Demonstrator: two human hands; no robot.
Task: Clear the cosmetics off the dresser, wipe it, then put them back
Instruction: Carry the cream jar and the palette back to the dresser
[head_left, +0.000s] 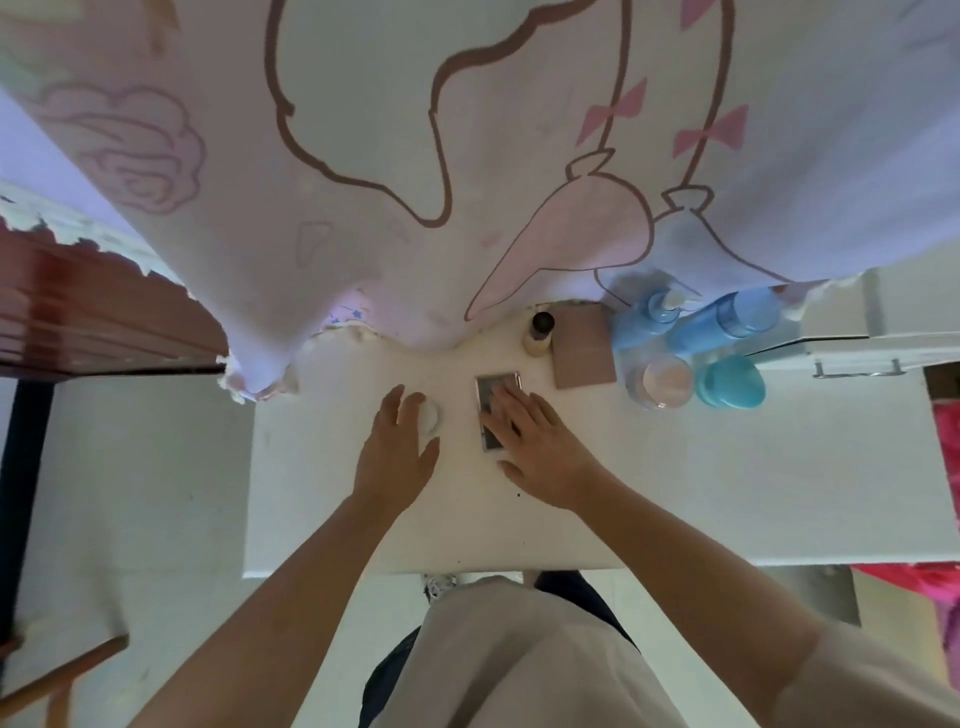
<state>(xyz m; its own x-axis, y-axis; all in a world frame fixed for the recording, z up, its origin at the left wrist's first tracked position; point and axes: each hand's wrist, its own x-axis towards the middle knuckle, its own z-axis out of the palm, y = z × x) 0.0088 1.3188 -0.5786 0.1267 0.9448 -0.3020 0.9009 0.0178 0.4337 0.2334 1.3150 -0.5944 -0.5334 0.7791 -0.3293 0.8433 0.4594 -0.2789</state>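
On the white dresser top (675, 478) my left hand (397, 452) rests over a small round white jar (431, 414), fingers partly around it. My right hand (535, 447) lies flat on a silver rectangular compact (491, 387), covering its near half. Behind them stand a small dark-capped bottle (540, 332), a pink-brown box (584, 345), two blue bottles (644, 322) (727, 322), a clear jar with a peach lid (660, 382) and a teal round jar (730, 382).
A pink and white printed curtain (415, 156) hangs over the dresser's back edge. A red-brown wooden table (78, 312) stands to the left, a white drawer unit with a handle (857, 364) to the right. Pink fabric (945, 441) lies at far right.
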